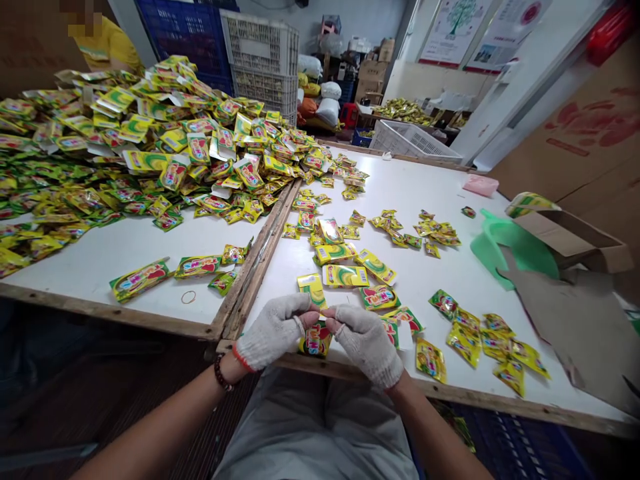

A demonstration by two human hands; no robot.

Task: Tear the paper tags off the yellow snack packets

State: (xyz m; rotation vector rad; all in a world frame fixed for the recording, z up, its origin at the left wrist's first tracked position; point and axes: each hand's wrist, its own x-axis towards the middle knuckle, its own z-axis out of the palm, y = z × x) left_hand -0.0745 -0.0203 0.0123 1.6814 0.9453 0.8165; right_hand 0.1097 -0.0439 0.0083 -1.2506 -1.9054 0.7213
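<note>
Both my hands wear white knit gloves and meet at the near edge of the right-hand white table. My left hand and my right hand are closed in a pinch on a small bundle of yellow-green snack packets, held between them just above the table edge. A thin rubber band seems to run across my fingertips. Loose packets lie on the table right beyond my hands.
A big heap of the same packets covers the left table, with a rubber band near its front edge. A green scoop and an open cardboard box sit at right. A person in yellow stands behind the heap. Crates are stacked at the back.
</note>
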